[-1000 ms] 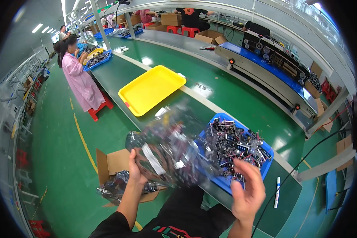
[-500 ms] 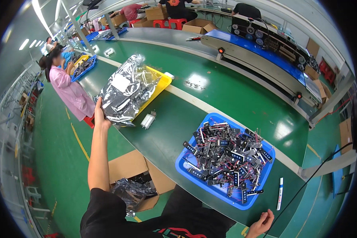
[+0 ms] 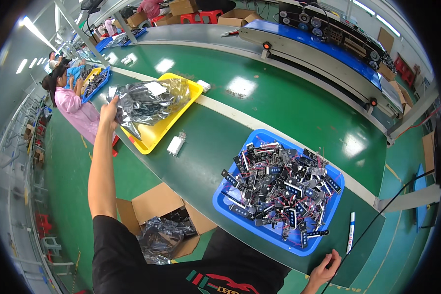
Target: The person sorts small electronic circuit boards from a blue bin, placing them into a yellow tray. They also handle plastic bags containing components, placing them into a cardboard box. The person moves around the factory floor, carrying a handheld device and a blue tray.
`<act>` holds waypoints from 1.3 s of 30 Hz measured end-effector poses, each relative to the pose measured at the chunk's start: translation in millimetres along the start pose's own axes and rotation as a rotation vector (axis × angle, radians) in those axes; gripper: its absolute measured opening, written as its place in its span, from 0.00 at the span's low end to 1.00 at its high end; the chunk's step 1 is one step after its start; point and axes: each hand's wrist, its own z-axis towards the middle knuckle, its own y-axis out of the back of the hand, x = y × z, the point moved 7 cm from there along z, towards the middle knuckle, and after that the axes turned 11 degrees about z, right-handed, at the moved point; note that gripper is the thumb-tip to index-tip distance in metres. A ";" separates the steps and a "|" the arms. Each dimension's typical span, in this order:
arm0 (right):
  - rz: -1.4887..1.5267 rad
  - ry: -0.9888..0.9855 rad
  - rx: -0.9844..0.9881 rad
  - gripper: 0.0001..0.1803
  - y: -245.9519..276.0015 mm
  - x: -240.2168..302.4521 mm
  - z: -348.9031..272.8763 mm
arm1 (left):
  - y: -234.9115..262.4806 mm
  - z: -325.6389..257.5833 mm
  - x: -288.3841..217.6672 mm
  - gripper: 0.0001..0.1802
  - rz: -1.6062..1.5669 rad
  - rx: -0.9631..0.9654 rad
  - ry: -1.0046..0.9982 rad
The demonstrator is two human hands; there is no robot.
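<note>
My left hand, arm stretched out to the far left, grips one end of a clear plastic bag with dark parts inside. The bag lies in and over a yellow tray, whose near corner is bare. Right of centre, a blue tray is heaped with small black electronic modules trailing red wires. By the table's near edge rests my right hand, fingers loosely curled and apart, holding nothing visible. A white and blue paint marker lies just beyond it.
Below the table's near edge stands an open cardboard box with crumpled plastic bags. White blocks lie near the yellow tray. A black cable crosses at the right. A blue conveyor runs behind. A person in pink works at the left.
My left hand has moved left and away from me, and the bag has gone from tilted up to lying flatter over the yellow tray. More of the tray shows. My right hand stays near the edge.
</note>
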 end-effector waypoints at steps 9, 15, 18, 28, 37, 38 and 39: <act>-0.009 -0.065 0.025 0.12 -5.2 0.6 3.8 | 28.2 18.5 -140.1 0.23 0.827 -0.451 -0.613; 0.024 -0.010 0.003 0.11 -4.3 -1.7 2.4 | 40.2 -14.0 -212.3 0.21 0.765 -0.298 -0.457; -0.002 0.016 0.013 0.11 -3.7 3.9 3.3 | 37.6 -43.8 -206.2 0.19 0.589 -0.176 -0.398; 0.015 -0.006 0.113 0.11 -5.8 1.7 9.0 | 145.8 -118.7 -161.3 0.15 0.212 -0.216 -0.307; -0.032 0.040 0.132 0.12 -5.8 -0.5 8.9 | 207.6 -257.5 64.9 0.22 -0.395 -0.405 -0.114; -0.037 0.034 0.138 0.12 -6.8 0.3 9.0 | 206.1 -270.3 97.4 0.22 -0.420 -0.435 -0.027; -0.043 0.025 0.158 0.12 -8.9 1.6 10.7 | 209.2 -278.1 130.4 0.22 -0.464 -0.432 0.043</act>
